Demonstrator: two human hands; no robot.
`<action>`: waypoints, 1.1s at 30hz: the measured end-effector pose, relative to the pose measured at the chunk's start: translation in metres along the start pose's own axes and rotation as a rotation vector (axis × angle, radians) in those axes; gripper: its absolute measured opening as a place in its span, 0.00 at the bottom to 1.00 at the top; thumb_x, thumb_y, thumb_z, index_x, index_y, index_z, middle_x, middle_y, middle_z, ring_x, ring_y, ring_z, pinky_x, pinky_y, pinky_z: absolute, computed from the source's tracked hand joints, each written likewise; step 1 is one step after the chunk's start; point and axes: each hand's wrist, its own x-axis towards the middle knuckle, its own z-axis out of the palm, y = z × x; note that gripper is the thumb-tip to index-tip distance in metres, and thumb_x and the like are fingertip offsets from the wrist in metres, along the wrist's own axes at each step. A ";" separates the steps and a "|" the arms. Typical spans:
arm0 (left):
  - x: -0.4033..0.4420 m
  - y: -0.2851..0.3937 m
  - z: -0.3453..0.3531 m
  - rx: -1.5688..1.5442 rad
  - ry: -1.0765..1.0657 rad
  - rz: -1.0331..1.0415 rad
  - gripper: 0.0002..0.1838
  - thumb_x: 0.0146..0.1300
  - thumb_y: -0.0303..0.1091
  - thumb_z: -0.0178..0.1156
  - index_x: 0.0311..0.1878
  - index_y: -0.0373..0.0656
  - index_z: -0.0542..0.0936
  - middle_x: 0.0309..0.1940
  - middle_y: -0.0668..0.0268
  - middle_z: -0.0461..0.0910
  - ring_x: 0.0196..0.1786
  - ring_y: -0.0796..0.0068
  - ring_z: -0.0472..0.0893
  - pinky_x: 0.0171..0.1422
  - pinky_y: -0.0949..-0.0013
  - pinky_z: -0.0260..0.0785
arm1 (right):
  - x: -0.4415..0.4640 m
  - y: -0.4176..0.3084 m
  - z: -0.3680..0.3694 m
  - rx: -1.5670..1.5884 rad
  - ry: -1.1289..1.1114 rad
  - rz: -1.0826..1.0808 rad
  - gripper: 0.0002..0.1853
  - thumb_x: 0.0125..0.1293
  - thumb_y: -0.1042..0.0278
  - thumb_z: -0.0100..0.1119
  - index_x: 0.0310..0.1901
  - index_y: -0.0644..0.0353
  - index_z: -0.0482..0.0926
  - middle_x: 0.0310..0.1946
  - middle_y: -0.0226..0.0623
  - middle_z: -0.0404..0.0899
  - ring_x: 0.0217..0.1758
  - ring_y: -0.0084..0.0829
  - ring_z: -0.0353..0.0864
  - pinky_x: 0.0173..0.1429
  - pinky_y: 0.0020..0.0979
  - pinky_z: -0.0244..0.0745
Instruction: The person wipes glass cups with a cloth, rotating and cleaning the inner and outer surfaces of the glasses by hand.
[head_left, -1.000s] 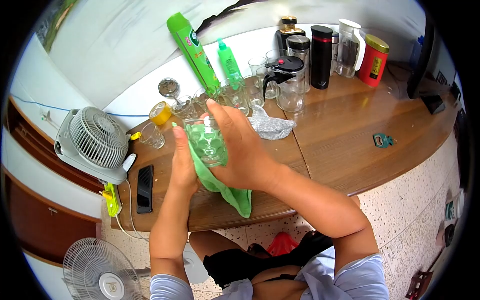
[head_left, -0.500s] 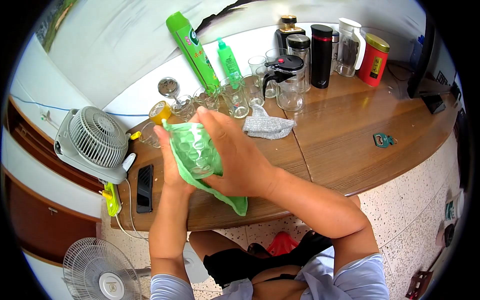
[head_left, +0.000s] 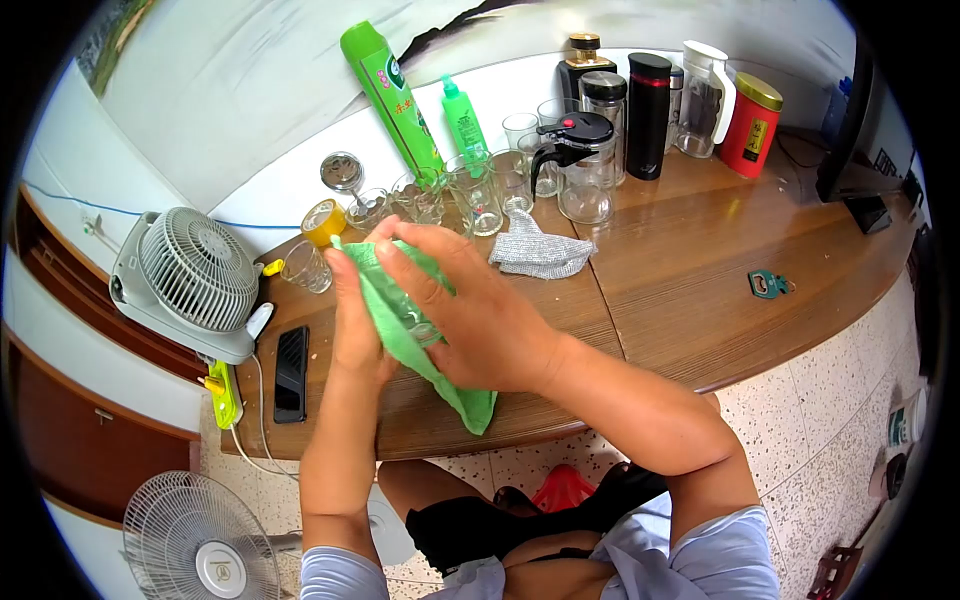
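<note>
Above the front of the table, a clear drinking glass (head_left: 421,328) is held between both hands, tilted, with a green cloth (head_left: 466,402) wrapped partly around it. My left hand (head_left: 356,318) is closed on the cloth from the left side, thumb pointing up. Curled over the glass from the right is my right hand (head_left: 478,305), its fingers covering most of it. The cloth's loose end hangs down below my right hand. Beyond the hands, a grey cloth (head_left: 542,254) lies crumpled on the wooden table (head_left: 690,290).
Several glasses (head_left: 482,205) and a black-lidded glass teapot (head_left: 588,200) stand behind my hands. A lone glass (head_left: 307,268) leans near the small fan (head_left: 200,270). A phone (head_left: 291,375) lies at left; a bottle opener (head_left: 768,284) rests at right.
The glass has turned between my hands, and my right hand and the cloth now cover more of it. The lone glass by the fan shows more fully.
</note>
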 end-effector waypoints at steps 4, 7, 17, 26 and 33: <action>0.005 -0.001 -0.012 -0.369 -0.194 -0.060 0.48 0.79 0.78 0.33 0.70 0.41 0.77 0.60 0.61 0.85 0.58 0.67 0.87 0.62 0.58 0.83 | 0.000 -0.004 0.003 0.094 0.079 0.124 0.59 0.55 0.74 0.77 0.85 0.59 0.49 0.71 0.59 0.66 0.76 0.65 0.67 0.77 0.55 0.69; 0.004 -0.001 -0.007 -0.226 -0.184 -0.117 0.48 0.79 0.78 0.33 0.68 0.40 0.77 0.60 0.61 0.85 0.59 0.66 0.87 0.64 0.58 0.82 | -0.005 0.001 0.002 0.163 0.071 0.178 0.61 0.53 0.73 0.79 0.85 0.60 0.49 0.71 0.56 0.68 0.74 0.62 0.68 0.76 0.53 0.69; 0.003 -0.020 -0.012 0.391 -0.088 0.210 0.60 0.67 0.83 0.50 0.85 0.38 0.58 0.74 0.56 0.72 0.74 0.61 0.75 0.78 0.55 0.71 | -0.004 0.004 -0.005 -0.047 -0.122 0.125 0.58 0.52 0.81 0.72 0.85 0.54 0.51 0.67 0.54 0.68 0.70 0.62 0.69 0.73 0.54 0.72; 0.007 -0.002 -0.017 -0.307 -0.257 -0.109 0.54 0.75 0.82 0.33 0.77 0.37 0.72 0.63 0.60 0.83 0.64 0.66 0.84 0.71 0.58 0.78 | -0.001 0.000 0.004 0.136 0.099 0.118 0.61 0.54 0.72 0.79 0.85 0.60 0.48 0.69 0.55 0.68 0.72 0.63 0.68 0.75 0.54 0.70; 0.004 -0.009 -0.009 0.199 -0.167 0.019 0.58 0.73 0.81 0.41 0.87 0.39 0.54 0.79 0.55 0.68 0.78 0.61 0.72 0.81 0.56 0.69 | -0.003 0.008 0.001 0.005 0.087 0.194 0.63 0.50 0.73 0.80 0.85 0.62 0.50 0.69 0.56 0.68 0.70 0.59 0.69 0.74 0.52 0.69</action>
